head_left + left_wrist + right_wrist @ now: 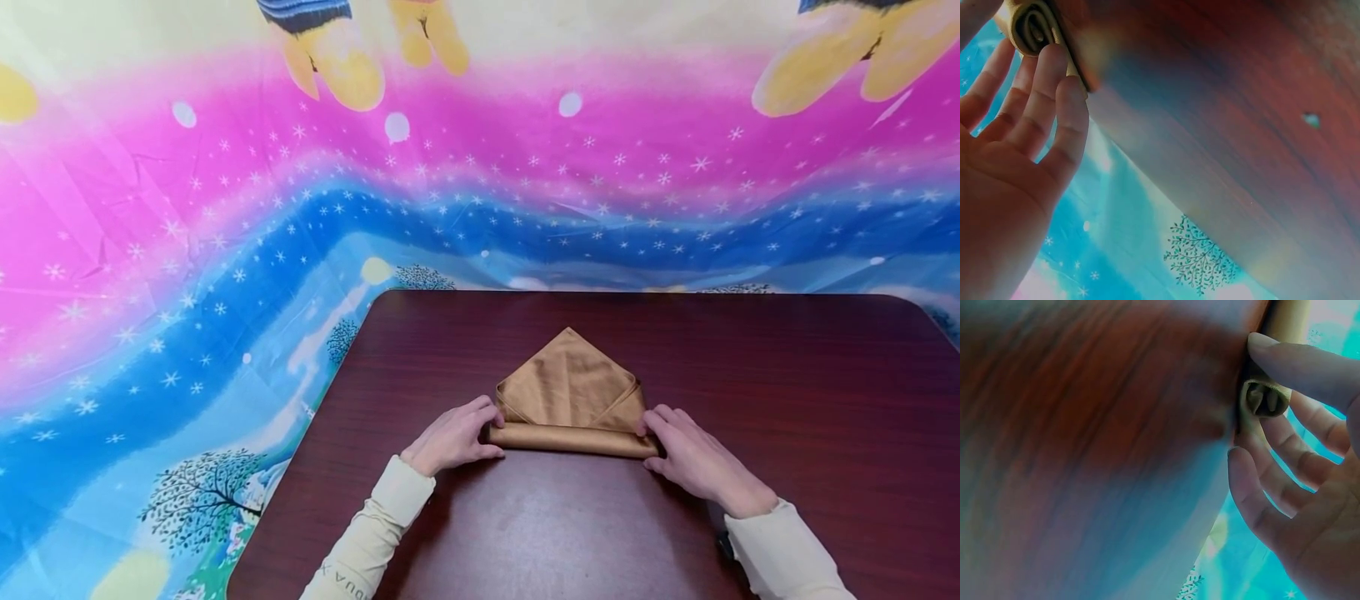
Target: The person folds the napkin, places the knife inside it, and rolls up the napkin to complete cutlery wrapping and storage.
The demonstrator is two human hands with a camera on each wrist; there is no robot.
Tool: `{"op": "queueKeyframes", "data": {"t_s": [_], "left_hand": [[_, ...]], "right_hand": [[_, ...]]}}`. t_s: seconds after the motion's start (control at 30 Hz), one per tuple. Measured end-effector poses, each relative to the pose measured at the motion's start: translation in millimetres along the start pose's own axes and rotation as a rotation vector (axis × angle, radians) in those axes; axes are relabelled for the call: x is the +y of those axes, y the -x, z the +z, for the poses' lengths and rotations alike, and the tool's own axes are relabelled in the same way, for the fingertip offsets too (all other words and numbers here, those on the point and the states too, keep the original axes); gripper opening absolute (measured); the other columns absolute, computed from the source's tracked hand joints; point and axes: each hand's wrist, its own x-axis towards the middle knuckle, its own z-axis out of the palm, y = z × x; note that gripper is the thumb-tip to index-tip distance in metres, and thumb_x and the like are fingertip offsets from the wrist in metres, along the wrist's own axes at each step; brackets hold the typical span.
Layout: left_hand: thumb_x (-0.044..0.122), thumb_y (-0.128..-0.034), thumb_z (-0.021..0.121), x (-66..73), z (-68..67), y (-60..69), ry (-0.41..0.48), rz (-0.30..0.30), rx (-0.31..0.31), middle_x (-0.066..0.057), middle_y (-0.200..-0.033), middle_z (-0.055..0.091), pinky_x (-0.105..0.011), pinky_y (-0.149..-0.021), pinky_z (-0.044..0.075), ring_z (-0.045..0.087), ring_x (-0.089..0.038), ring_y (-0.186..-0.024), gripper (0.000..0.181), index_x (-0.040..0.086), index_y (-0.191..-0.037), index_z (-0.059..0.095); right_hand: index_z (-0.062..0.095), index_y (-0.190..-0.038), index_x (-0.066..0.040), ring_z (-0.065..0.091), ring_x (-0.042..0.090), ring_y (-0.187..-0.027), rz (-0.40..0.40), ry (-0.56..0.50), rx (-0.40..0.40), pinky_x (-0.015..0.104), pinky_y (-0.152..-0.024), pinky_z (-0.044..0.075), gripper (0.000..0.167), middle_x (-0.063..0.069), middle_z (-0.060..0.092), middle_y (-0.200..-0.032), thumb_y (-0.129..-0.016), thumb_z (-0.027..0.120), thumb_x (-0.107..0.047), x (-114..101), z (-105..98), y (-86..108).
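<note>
A golden-brown satin cloth napkin [566, 379] lies on the table, its far part folded to a point. Its near edge is wound into a tight roll [573, 440] running left to right. My left hand [457, 433] holds the roll's left end between thumb and fingers; in the left wrist view the coiled end [1036, 31] shows beside the fingertips. On the right end my right hand [693, 458] has its thumb on the near side and fingers on the far side. The right wrist view shows that coiled end [1265, 399] between thumb and fingers.
The dark reddish wooden table [810, 375] has rounded far corners. Behind and to its left hangs a colourful printed cloth [225, 250] with snowflakes and trees, close to the table's edges.
</note>
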Motion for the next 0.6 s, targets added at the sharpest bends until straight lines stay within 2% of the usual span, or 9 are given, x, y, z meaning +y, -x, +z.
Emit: {"op": "queueKeyframes", "data": {"t_s": [0.33, 0.6], "left_hand": [[0.024, -0.077, 0.08, -1.2, 0.1, 0.0, -0.023, 0.001, -0.006, 0.007, -0.098, 0.056, -0.021, -0.07, 0.047, 0.051, -0.005, -0.073, 0.033, 0.018, -0.103, 0.061], [0.023, -0.0807, 0.073, -2.6, -0.5, 0.0, -0.009, 0.006, -0.003, 0.007, -0.099, 0.058, -0.021, -0.07, 0.047, 0.052, -0.006, -0.075, 0.027, 0.017, -0.104, 0.061]], "right_hand": [[0.059, -0.097, -0.013, 0.055, 0.016, -0.089, -0.011, 0.003, 0.013, 0.037, -0.075, 0.046, 0.03, -0.005, 0.055, -0.092, -0.075, 0.079, -0.012, 2.0, 1.6, 1.4], [0.059, -0.098, -0.013, 0.054, 0.014, -0.087, -0.009, -0.007, 0.0, 0.035, -0.073, 0.045, 0.024, -0.006, 0.056, -0.091, -0.079, 0.075, -0.013, 3.0, -0.2, 0.5]]}}
